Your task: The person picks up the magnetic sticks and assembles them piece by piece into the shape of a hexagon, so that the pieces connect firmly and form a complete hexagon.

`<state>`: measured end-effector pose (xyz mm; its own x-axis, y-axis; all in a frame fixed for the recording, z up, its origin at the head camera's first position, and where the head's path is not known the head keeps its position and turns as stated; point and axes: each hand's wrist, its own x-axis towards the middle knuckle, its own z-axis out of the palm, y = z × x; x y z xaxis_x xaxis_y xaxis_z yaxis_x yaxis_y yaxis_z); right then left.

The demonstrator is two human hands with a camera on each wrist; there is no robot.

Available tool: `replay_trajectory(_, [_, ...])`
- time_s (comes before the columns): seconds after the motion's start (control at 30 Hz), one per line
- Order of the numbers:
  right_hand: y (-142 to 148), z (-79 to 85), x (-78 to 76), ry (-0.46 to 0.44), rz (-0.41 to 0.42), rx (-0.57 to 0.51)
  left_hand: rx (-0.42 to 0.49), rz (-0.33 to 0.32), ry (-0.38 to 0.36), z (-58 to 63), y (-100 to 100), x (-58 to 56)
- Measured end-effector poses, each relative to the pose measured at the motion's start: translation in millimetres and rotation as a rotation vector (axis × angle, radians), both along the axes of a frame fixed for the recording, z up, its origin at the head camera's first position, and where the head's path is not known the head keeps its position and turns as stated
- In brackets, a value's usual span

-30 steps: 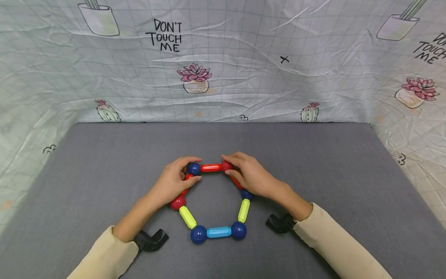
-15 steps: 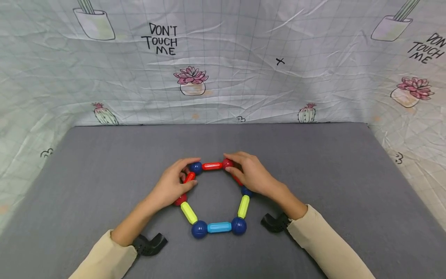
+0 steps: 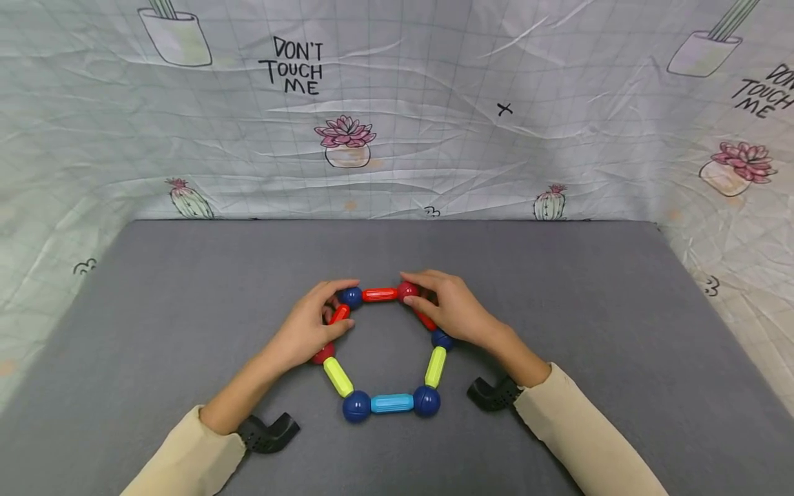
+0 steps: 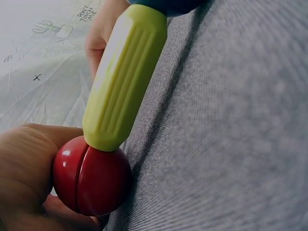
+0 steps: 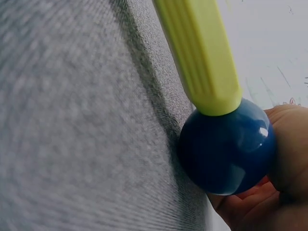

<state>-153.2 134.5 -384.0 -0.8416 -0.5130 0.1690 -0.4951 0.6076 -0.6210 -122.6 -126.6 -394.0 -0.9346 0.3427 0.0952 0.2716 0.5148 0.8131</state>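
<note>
A closed six-sided ring of toy building balls and rods lies on the grey table. My left hand (image 3: pixel 310 324) holds its far-left corner, index finger on the blue ball (image 3: pixel 351 297) and thumb by the left red rod (image 3: pixel 340 315). My right hand (image 3: pixel 453 306) pinches the far-right red ball (image 3: pixel 407 291) between thumb and fingers. A straight red rod (image 3: pixel 380 295) joins these corners. Nearer stand two yellow-green rods (image 3: pixel 338 377) and a light blue rod (image 3: pixel 392 403) between two blue balls (image 3: pixel 356 406). The left red ball (image 4: pixel 91 175) is partly under my left hand; another blue ball (image 5: pixel 226 147) sits below my right palm.
The grey table (image 3: pixel 558 289) ends at a hanging white sheet (image 3: pixel 434 158) printed with plants and lettering. Black curved wrist mounts (image 3: pixel 269 434) stick out inward from both beige sleeves (image 3: pixel 192 451).
The ring has shifted slightly away from me and to the right, with both hands moving along. My left thumb has slid a little lower, toward the left red rod.
</note>
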Motion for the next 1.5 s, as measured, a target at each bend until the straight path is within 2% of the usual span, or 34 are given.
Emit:
replay_trajectory(0.43, [3.1,-0.7,-2.4,0.003,0.019,0.0,0.0,-0.022,0.009,1.8,-0.1,-2.0])
replay_trajectory(0.67, [2.7,1.8,-2.9,-0.013,0.018,0.027,-0.004,-0.021,0.004,1.7,0.2,-1.6])
replay_trajectory(0.93, [3.6,3.4,0.8,-0.037,0.054,0.061,-0.008,-0.017,-0.002,-0.2,0.1,-0.8])
replay_trajectory(1.27, [2.8,4.1,0.4,-0.008,0.044,0.06,0.007,-0.029,0.015,1.0,-1.1,-0.1])
replay_trajectory(1.5, [1.1,5.3,1.8,0.005,0.004,0.068,-0.054,-0.069,0.032,2.4,0.2,1.7])
